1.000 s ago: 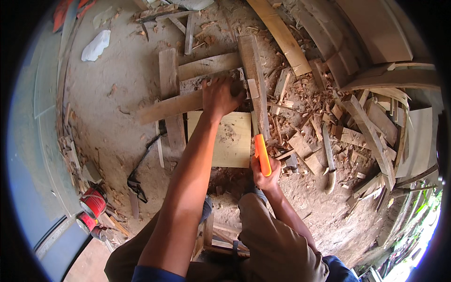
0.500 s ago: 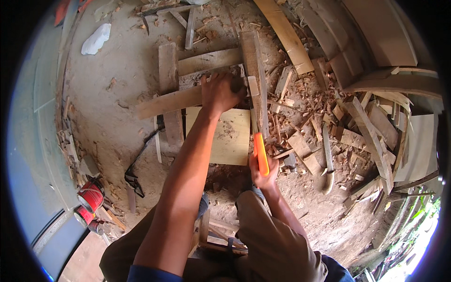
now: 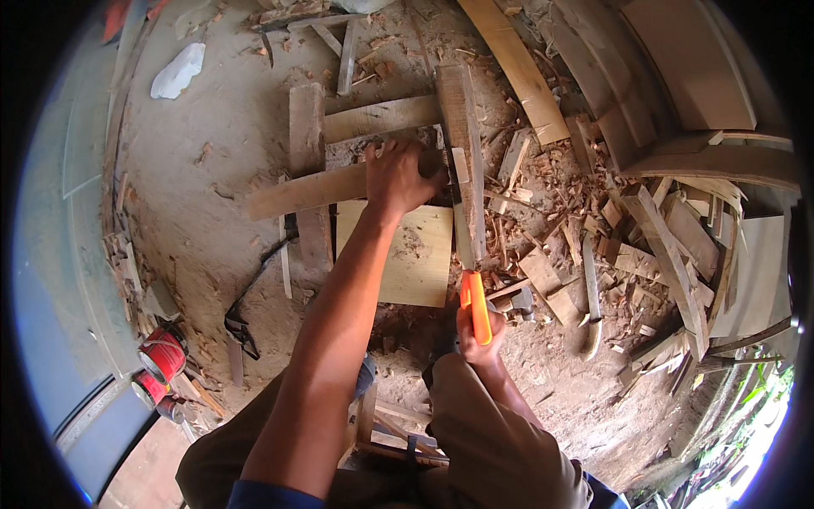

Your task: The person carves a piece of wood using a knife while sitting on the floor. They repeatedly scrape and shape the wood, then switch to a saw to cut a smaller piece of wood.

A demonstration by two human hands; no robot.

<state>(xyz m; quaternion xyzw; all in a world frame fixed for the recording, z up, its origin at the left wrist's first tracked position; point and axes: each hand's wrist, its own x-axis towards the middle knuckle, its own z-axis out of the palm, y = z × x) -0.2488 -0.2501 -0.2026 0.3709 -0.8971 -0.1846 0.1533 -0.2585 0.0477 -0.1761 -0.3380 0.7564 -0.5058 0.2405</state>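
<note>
My left hand (image 3: 398, 176) presses down on a long rough wooden board (image 3: 305, 192) that lies across a pale plywood sheet (image 3: 415, 254) on the dirt ground. My right hand (image 3: 476, 338) grips the orange handle of a handsaw (image 3: 475, 304). The saw's blade (image 3: 451, 182) runs away from me along the right side of my left hand, next to an upright plank (image 3: 465, 144). My knees and brown trousers fill the lower edge.
Wood offcuts and chips (image 3: 610, 246) litter the ground to the right, with long planks (image 3: 517, 68) and curved boards (image 3: 695, 68) beyond. Two red cans (image 3: 161, 355) stand at the lower left. A white lump (image 3: 178, 71) lies at the upper left, a dark strap (image 3: 246, 314) near my left knee.
The saw handle and my right hand have drawn slightly back toward me. My left hand stays pressed on the board.
</note>
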